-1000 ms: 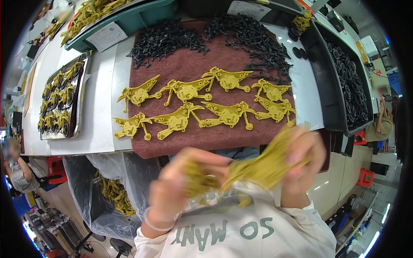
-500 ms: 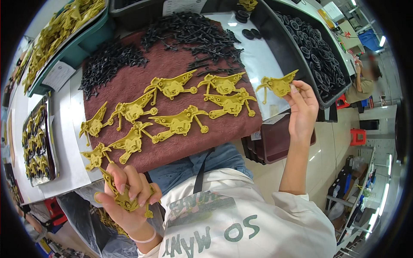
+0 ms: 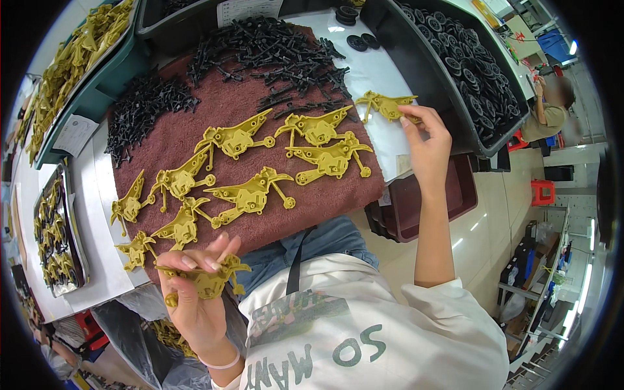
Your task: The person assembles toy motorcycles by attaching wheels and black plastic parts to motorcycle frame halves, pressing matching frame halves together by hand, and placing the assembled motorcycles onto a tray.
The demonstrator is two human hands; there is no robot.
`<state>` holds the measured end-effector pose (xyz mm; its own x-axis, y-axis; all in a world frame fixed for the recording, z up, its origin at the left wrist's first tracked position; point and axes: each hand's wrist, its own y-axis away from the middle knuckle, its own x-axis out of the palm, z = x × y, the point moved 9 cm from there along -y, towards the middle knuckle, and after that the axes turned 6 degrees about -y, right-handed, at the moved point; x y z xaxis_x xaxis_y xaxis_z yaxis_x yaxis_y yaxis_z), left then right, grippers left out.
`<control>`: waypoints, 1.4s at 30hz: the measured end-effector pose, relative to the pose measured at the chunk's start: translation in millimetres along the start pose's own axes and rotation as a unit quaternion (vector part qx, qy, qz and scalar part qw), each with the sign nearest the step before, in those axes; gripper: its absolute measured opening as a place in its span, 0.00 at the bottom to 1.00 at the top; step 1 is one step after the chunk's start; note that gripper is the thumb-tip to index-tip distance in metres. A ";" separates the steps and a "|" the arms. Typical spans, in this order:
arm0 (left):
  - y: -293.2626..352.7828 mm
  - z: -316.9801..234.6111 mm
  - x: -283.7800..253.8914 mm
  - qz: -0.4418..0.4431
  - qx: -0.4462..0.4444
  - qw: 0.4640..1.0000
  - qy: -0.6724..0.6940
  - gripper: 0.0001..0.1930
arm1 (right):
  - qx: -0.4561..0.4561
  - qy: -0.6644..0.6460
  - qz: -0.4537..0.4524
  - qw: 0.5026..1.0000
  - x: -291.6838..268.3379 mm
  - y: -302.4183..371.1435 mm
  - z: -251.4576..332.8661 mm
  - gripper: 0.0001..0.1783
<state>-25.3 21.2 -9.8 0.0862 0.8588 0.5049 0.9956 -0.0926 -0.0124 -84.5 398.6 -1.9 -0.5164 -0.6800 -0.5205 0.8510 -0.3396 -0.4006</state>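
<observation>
My left hand point(image 3: 195, 296), at the near left edge of the cloth, grips a yellow plastic toy motorbike body piece point(image 3: 209, 283) between thumb and fingers. At the far right, my right hand point(image 3: 426, 140) pinches the end of another such piece point(image 3: 386, 106) over the white tabletop, just beyond the cloth's edge. Several matching yellow pieces lie in two rough rows on the maroon cloth point(image 3: 260, 224), among them one point(image 3: 250, 192) in the near row and one point(image 3: 237, 136) in the far row. Their moulded, hollow sides face up.
Small black plastic parts point(image 3: 266, 55) are heaped along the cloth's far side. A black bin point(image 3: 383, 39) of black wheels stands at right, a green bin point(image 3: 97, 91) of yellow pieces at far left. A metal tray point(image 3: 77, 224) holds assembled pieces. A person point(image 3: 552, 107) sits at far right.
My right hand has moved its piece slightly left and away, tilting it flatter. My left hand has risen toward the cloth, and its piece has turned from steep to nearly level. The view has shifted.
</observation>
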 end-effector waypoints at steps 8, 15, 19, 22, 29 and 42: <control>-4.6 7.2 2.0 -0.069 0.009 0.998 -0.002 0.12 | -0.082 0.130 -0.002 0.988 5.6 6.6 5.9 0.15; -21.1 15.5 10.4 -0.042 -0.036 0.976 0.211 0.14 | -0.134 0.143 -0.024 0.980 5.7 12.0 30.4 0.16; -30.4 13.8 24.7 -0.039 -0.029 0.968 0.246 0.20 | -0.072 -0.050 0.096 0.991 21.3 32.7 81.9 0.12; -33.3 23.0 29.2 -0.061 -0.023 0.962 0.266 0.18 | 0.066 -0.294 0.335 0.893 81.6 79.8 112.8 0.12; -23.7 22.8 46.7 -0.005 0.027 0.997 0.079 0.12 | 0.313 -0.566 0.322 0.691 118.7 117.1 114.0 0.19; -31.1 17.7 86.6 0.136 0.174 0.818 -0.531 0.21 | 0.192 -0.218 0.048 0.956 -32.9 9.6 -3.5 0.18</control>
<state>-48.2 107.4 19.1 0.1063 0.8012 -0.5889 0.8685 -0.3632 -0.3374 -59.7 419.9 8.7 -0.4158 -0.8979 -0.1448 0.9084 -0.4178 -0.0174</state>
